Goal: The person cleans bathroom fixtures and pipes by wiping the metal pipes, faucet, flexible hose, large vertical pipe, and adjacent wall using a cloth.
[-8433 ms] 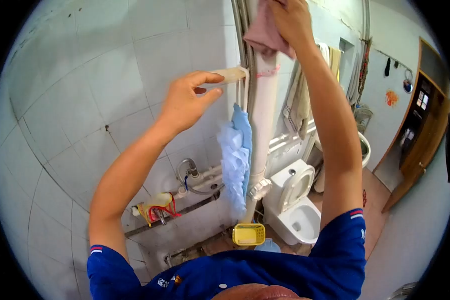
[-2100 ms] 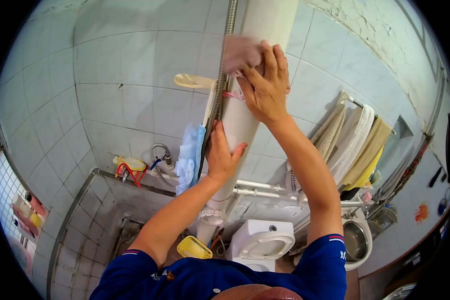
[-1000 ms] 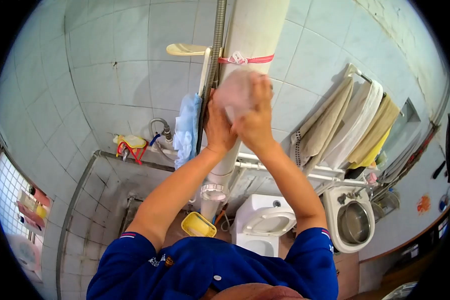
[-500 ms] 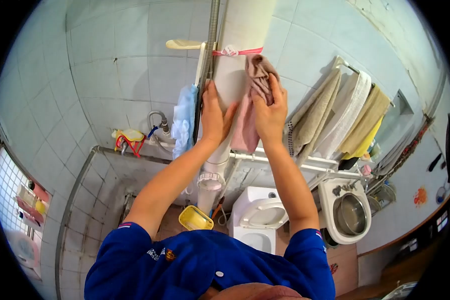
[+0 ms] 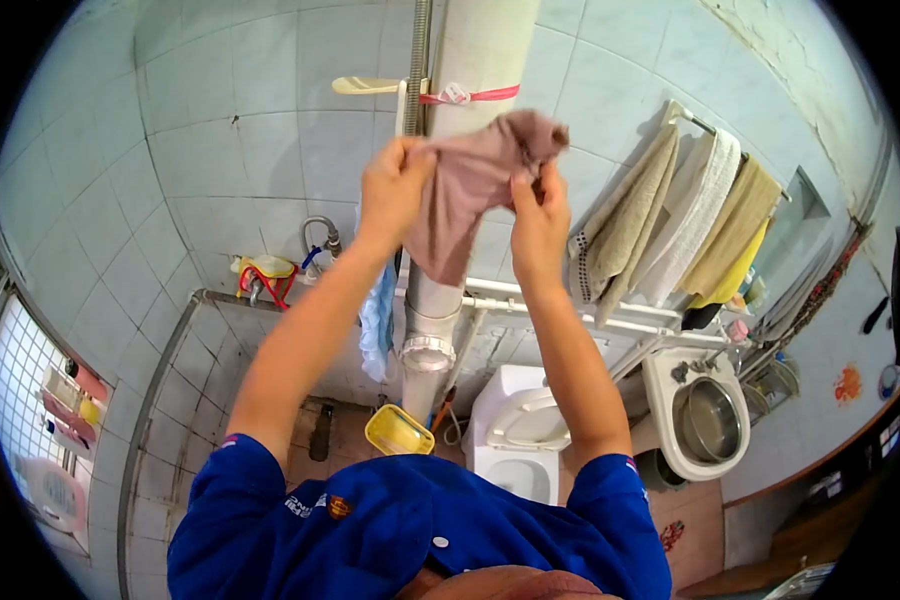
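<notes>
A dusty-pink cloth [image 5: 460,205] is stretched between my two hands, in front of the thick white pipe [image 5: 485,50]. My left hand [image 5: 395,195] pinches its left edge, and my right hand [image 5: 540,215] grips the bunched right part. One lower corner of the cloth hangs down over the pipe. A red-pink tie [image 5: 495,94] circles the pipe just above the cloth. Beside the pipe runs a grey flexible hose [image 5: 420,50]. My left forearm partly hides a light-blue ruffled item [image 5: 375,325] hanging by the pipe.
Several towels [image 5: 625,220] hang on a rail at the right, above a white sink [image 5: 660,400] with a metal basin [image 5: 712,420]. Below stand a toilet [image 5: 515,425] and a yellow basket [image 5: 400,432]. A faucet [image 5: 257,290] with a red-and-yellow item is at the left.
My left hand has left the pipe and taken hold of the cloth. The cloth, earlier rubbed against the pipe and then bunched in my right hand, is now spread between both hands.
</notes>
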Action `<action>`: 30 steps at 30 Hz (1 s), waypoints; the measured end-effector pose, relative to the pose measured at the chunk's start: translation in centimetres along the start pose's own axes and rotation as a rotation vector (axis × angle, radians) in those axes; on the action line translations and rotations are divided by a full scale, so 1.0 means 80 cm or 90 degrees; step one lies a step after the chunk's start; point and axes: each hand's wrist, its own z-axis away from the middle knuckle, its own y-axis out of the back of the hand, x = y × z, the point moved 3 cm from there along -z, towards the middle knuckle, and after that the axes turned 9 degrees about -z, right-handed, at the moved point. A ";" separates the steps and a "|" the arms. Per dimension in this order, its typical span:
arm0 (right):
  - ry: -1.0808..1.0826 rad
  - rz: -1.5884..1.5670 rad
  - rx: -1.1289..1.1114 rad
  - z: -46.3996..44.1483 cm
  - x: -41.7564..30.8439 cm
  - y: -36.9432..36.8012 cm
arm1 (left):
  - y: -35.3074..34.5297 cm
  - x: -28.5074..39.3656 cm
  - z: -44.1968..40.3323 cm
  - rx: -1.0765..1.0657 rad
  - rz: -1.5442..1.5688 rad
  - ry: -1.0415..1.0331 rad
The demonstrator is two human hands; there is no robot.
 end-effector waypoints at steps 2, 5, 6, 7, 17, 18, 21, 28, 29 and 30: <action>0.095 -0.028 0.072 -0.021 -0.032 -0.013 | 0.006 0.050 -0.036 0.008 -0.071 -0.045; 0.201 0.104 0.193 -0.052 -0.024 -0.027 | 0.001 0.082 -0.050 0.188 -0.113 -0.238; 0.267 0.237 0.261 -0.053 -0.020 -0.030 | -0.005 0.078 -0.045 0.200 -0.251 -0.340; 0.261 0.229 0.224 -0.051 -0.008 -0.032 | -0.014 0.073 -0.040 0.212 -0.389 -0.445; 0.215 0.099 -0.008 -0.060 -0.016 -0.070 | -0.049 0.041 -0.028 0.258 -0.278 -0.505; 0.217 0.114 -0.012 -0.073 -0.018 -0.075 | -0.052 0.034 -0.025 0.254 -0.278 -0.502; 0.163 0.047 -0.005 -0.083 0.025 -0.068 | -0.061 0.014 -0.003 0.235 -0.341 -0.528; 0.158 0.059 0.028 -0.117 0.007 -0.059 | -0.049 0.033 0.009 0.126 -0.325 -0.461; 0.276 0.115 0.081 -0.131 -0.012 -0.066 | -0.044 0.038 0.006 0.112 -0.302 -0.450; 0.393 0.170 0.133 -0.137 -0.022 -0.070 | -0.042 0.034 0.007 0.112 -0.303 -0.449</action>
